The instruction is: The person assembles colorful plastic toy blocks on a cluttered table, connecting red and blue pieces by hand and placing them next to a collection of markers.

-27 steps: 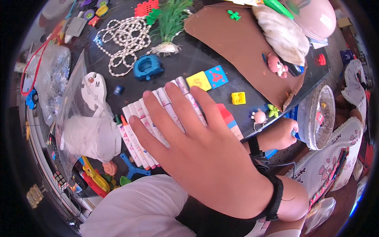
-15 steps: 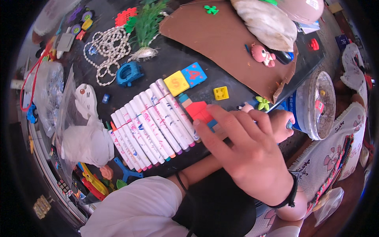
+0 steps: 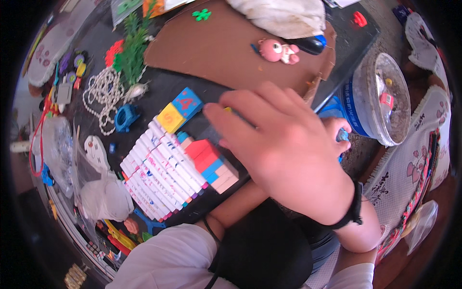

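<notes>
My right hand [image 3: 279,137], with a black band at its wrist, reaches over the table with its thumb and index fingertip apart. Below its fingers a bit of a yellow block [image 3: 227,110] shows; the rest is hidden. My left forearm crosses beneath the right one, and my left hand [image 3: 334,131] is closed around a small blue-green object [image 3: 343,135], mostly covered by the fingers. Red, blue and plain wooden blocks [image 3: 211,166] lie fitted together beside a row of white markers [image 3: 161,171]. A yellow and a blue number block [image 3: 185,103] touch the row's far end.
A brown board [image 3: 202,53] with a pink bear figure [image 3: 276,50] lies at the back. A clear bucket [image 3: 373,101] stands at right beyond the table edge. Bead strings [image 3: 103,94], a blue ring-like toy [image 3: 126,118] and plastic bags [image 3: 57,139] are at left.
The view has turned, so the scene sits farther left. My right hand has left the red blocks and moved over the yellow block. My left hand keeps its hold.
</notes>
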`<action>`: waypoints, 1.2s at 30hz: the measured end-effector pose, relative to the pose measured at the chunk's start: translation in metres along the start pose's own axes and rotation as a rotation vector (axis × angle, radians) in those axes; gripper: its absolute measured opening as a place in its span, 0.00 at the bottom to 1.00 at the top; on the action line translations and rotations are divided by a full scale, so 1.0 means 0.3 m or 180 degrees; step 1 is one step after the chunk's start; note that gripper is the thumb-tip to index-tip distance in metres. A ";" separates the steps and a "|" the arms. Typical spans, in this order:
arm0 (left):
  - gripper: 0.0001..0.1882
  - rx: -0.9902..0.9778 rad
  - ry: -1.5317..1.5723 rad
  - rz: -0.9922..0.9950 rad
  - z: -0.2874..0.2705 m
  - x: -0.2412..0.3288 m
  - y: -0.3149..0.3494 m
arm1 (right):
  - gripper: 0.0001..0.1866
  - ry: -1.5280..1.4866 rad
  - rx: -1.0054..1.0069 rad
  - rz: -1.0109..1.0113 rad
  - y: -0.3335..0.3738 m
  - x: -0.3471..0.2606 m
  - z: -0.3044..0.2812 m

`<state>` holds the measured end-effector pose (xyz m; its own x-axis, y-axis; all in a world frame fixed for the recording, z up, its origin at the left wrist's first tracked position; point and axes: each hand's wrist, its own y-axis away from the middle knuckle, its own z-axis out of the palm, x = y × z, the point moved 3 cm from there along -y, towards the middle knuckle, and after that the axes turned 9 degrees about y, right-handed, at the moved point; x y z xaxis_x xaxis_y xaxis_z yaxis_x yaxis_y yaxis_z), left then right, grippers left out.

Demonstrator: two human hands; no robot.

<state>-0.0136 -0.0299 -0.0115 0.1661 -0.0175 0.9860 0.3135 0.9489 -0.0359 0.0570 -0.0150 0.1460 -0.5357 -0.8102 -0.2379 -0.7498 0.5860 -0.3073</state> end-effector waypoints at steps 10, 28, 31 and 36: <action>0.20 -0.0570 0.0622 -0.0447 -0.024 -0.015 -0.026 | 0.08 -0.0342 0.1259 0.0224 0.091 0.063 0.029; 0.32 -0.0875 0.1078 -0.0877 0.018 0.105 0.020 | 0.14 -0.2891 0.2621 0.3098 0.772 0.270 -0.001; 0.32 -0.0843 0.1081 -0.0756 0.008 0.108 0.014 | 0.12 -0.1674 0.2292 0.2713 0.776 0.308 -0.002; 0.32 -0.0749 0.1484 -0.0772 -0.017 0.105 0.001 | 0.12 -0.1187 0.2090 0.2800 0.764 0.323 0.015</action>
<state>-0.0036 -0.0319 0.0188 0.4415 -0.4136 0.7963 0.5848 0.8057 0.0943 -0.1651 0.0409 0.0483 -0.5423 -0.1290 -0.8302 0.2295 0.9278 -0.2941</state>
